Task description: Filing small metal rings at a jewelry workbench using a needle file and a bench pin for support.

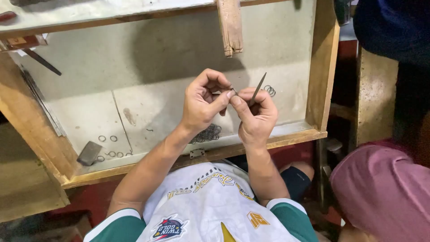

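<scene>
Two hands work a small ring over an open wooden drawer.

The drawer (320, 67) has a pale lined floor. A worn wooden peg (230, 27) juts down from its far edge, and a dark flat block (89, 153) lies near the front left corner with about six loose rings (107, 139) beside it. A heap of rings (207, 133) sits at the front edge under the left hand (204, 105), whose fingers pinch what seems a tiny ring (233, 91). The right hand (256, 116) is closed on a slim grey file (258, 88), touching that ring.
</scene>
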